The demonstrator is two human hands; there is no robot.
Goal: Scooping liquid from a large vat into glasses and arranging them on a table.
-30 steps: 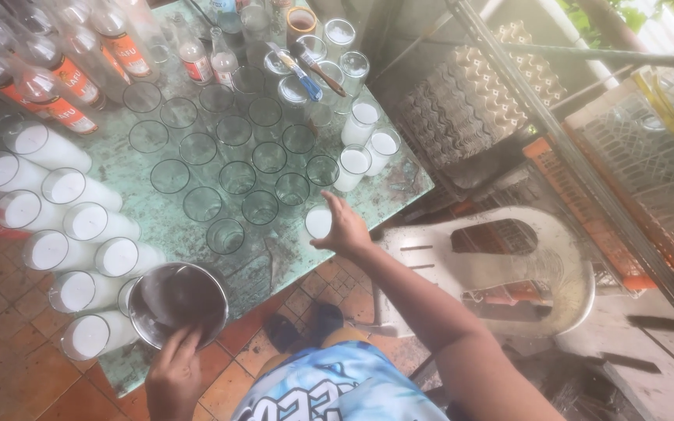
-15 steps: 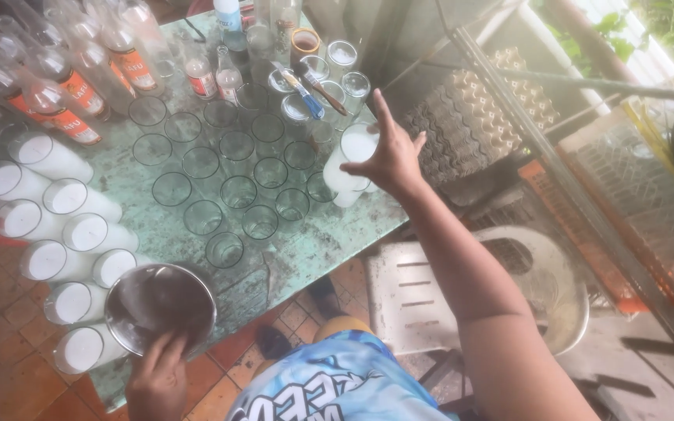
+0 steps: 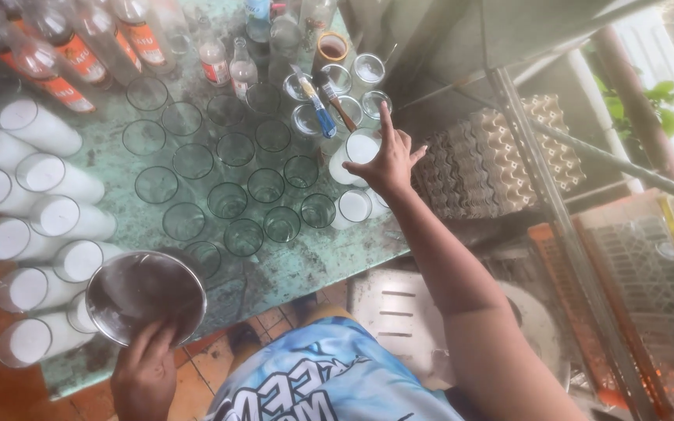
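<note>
My right hand (image 3: 388, 160) reaches across the green worn table (image 3: 329, 253) and grips a tall glass filled with white wax (image 3: 352, 152) at the table's right edge. Another white-filled glass (image 3: 352, 207) stands just in front of it. My left hand (image 3: 146, 370) holds a round metal bowl (image 3: 146, 296) by its rim at the near left of the table. Several empty clear glasses (image 3: 228, 199) stand in rows in the table's middle between my two hands.
Several white-filled glasses (image 3: 37, 179) line the left edge. Bottles with orange labels (image 3: 72, 54) stand at the back left, and small jars with brushes (image 3: 317, 101) at the back. Egg trays (image 3: 493, 152), a metal rack (image 3: 540, 156) and a white plastic chair (image 3: 399, 312) are at the right.
My right hand moved from a white glass at the table's near edge up to the far right and closed on a filled glass there. My left hand kept hold of the bowl.
</note>
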